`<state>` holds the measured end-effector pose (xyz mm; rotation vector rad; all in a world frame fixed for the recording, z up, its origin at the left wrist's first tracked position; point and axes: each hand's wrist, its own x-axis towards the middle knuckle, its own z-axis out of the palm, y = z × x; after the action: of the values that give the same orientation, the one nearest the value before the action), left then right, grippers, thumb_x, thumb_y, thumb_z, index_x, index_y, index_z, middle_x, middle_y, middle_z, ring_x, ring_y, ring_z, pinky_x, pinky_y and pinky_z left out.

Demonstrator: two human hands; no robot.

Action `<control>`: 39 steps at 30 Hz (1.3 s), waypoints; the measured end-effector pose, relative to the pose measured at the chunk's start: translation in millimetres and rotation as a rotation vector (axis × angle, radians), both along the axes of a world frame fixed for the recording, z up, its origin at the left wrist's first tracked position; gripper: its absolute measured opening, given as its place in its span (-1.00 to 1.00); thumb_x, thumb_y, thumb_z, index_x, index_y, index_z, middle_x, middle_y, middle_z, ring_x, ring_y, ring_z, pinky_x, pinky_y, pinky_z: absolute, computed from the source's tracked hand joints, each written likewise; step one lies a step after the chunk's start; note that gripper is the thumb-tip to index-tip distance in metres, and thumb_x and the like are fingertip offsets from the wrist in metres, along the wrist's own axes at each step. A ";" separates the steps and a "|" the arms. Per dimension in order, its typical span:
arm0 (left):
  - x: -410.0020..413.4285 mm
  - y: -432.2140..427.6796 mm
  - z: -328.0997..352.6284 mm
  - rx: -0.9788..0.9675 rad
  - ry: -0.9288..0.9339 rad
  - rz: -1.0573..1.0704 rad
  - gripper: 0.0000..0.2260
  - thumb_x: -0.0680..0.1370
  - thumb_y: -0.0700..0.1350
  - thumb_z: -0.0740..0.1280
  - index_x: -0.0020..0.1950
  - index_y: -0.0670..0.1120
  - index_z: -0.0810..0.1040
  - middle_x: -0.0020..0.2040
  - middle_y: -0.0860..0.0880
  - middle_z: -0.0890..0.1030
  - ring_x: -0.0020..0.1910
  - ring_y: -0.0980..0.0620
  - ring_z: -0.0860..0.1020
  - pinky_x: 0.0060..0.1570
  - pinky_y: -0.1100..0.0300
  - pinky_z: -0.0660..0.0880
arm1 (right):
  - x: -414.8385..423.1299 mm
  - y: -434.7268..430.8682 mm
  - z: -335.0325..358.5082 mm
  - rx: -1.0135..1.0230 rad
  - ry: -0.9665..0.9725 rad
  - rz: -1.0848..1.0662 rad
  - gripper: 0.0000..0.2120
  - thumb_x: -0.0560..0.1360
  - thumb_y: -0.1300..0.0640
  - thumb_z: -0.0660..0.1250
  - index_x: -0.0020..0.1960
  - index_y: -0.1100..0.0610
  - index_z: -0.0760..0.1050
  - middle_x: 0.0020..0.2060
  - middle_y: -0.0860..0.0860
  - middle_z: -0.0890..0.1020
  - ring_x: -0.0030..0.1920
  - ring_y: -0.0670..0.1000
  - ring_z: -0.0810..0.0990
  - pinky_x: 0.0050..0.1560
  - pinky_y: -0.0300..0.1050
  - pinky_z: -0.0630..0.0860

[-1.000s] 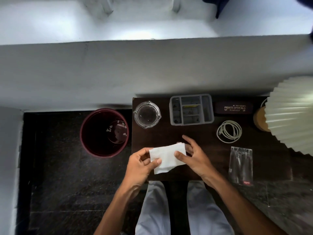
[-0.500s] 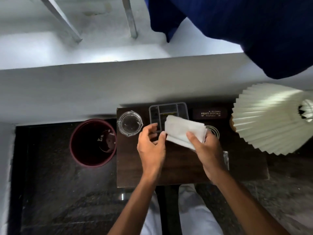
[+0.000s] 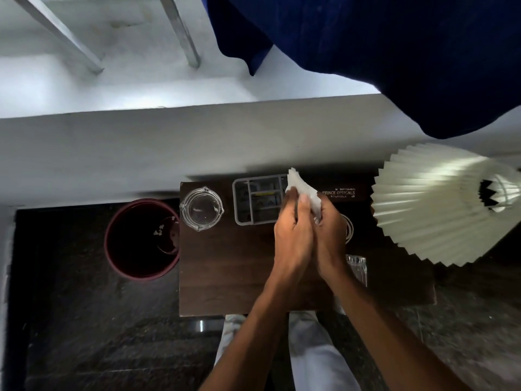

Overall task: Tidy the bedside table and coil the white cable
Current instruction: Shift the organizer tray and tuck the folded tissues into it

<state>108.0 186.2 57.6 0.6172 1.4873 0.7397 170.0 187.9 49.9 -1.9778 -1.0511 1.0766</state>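
Both my hands are raised over the dark wooden bedside table (image 3: 225,277) and pressed close together around a white tissue (image 3: 304,190). My left hand (image 3: 291,232) and my right hand (image 3: 329,235) each grip it, and its crumpled upper part sticks out above the fingers. The coiled white cable (image 3: 350,227) lies on the table behind my right hand, only a sliver of it showing.
A glass ashtray (image 3: 201,208) and a grey compartment tray (image 3: 255,200) stand at the table's back, with a dark glasses case (image 3: 341,192) to the right. A pleated lamp shade (image 3: 434,204) overhangs the right side. A clear plastic bag (image 3: 357,268) lies front right. A maroon bin (image 3: 141,238) stands on the floor left.
The hands have closed together, bunching the tissue from a flat sheet into a crumpled wad, and lifted it further back over the tray. The view has tilted up.
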 end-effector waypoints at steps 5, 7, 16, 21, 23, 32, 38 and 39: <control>-4.5 -4.4 -5.5 -0.045 0.056 -0.012 -0.44 0.53 0.37 0.08 0.19 0.03 0.63 0.09 -0.05 0.72 0.12 -0.01 0.68 0.23 -0.13 0.57 | -0.1 -2.7 -8.2 -0.009 -0.064 0.119 -0.77 0.60 0.14 0.32 0.24 0.13 0.56 -0.15 -0.04 0.66 -0.21 -0.27 0.57 -0.23 -0.46 0.52; -5.6 -2.8 -4.5 -0.068 0.065 0.001 -0.45 0.54 0.37 0.06 0.13 0.03 0.66 0.04 -0.04 0.73 0.08 0.01 0.69 0.21 -0.11 0.58 | -0.1 -1.2 -9.0 -0.032 -0.066 0.133 -0.77 0.60 0.14 0.32 0.24 0.13 0.56 -0.15 -0.01 0.67 -0.24 -0.29 0.55 -0.27 -0.53 0.45; -10.6 13.9 -2.7 -0.185 0.091 0.136 -0.49 0.70 0.18 0.04 0.02 -0.08 0.70 -0.05 -0.08 0.73 0.01 -0.01 0.68 0.07 0.07 0.59 | -4.0 20.9 -9.3 -0.127 -0.032 0.133 -0.75 0.56 0.03 0.36 0.22 0.04 0.51 -0.05 0.03 0.69 -0.05 0.03 0.67 -0.11 -0.20 0.55; -12.8 13.3 -3.4 -0.162 0.055 0.195 -0.54 0.71 0.12 0.04 0.04 -0.02 0.71 -0.14 0.06 0.69 -0.07 0.10 0.65 -0.02 0.21 0.54 | -5.1 23.1 -4.8 -0.140 -0.035 0.175 -0.61 0.55 0.09 0.36 0.37 -0.01 0.45 0.11 0.04 0.67 0.08 0.03 0.65 0.02 -0.22 0.48; -14.4 8.8 -7.6 -0.156 0.032 0.187 -0.54 0.72 0.11 0.03 0.09 -0.03 0.70 -0.12 0.08 0.70 -0.05 0.14 0.65 0.02 0.23 0.53 | -3.5 17.4 -8.0 -0.141 -0.049 0.171 -0.59 0.55 0.12 0.36 0.39 0.01 0.45 0.16 0.03 0.65 0.13 0.01 0.63 0.09 -0.21 0.50; 0.0 -44.2 -14.9 -0.062 0.190 0.238 -0.68 0.70 0.07 0.09 0.26 0.04 0.59 0.15 0.03 0.63 0.10 0.12 0.60 0.19 -0.04 0.59 | 30.7 -72.1 -10.2 0.022 -0.117 0.134 -0.64 0.55 0.29 0.32 0.33 0.15 0.49 0.23 0.02 0.59 0.21 -0.12 0.56 0.13 -0.29 0.56; 24.6 -96.4 -47.0 -0.095 0.259 -0.074 -0.79 0.62 0.05 0.25 0.15 0.07 0.64 0.03 -0.03 0.70 0.02 -0.04 0.66 0.10 0.00 0.61 | 78.2 -140.4 -25.7 -0.034 -0.403 0.009 -0.60 0.43 0.15 0.36 0.26 0.18 0.51 0.21 0.14 0.55 0.22 0.11 0.50 0.17 0.11 0.53; 28.8 -102.6 -52.0 -0.108 0.247 -0.133 -0.80 0.63 0.00 0.27 0.17 0.03 0.64 0.03 -0.05 0.70 0.01 -0.02 0.66 0.09 0.07 0.60 | 84.6 -146.7 -30.1 -0.099 -0.445 0.012 -0.55 0.43 0.13 0.41 0.29 0.19 0.48 0.24 0.18 0.52 0.25 0.16 0.47 0.20 0.16 0.50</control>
<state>136.9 83.6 5.7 0.7370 1.6821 0.4892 254.6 41.2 19.9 -2.3591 -1.2548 0.7182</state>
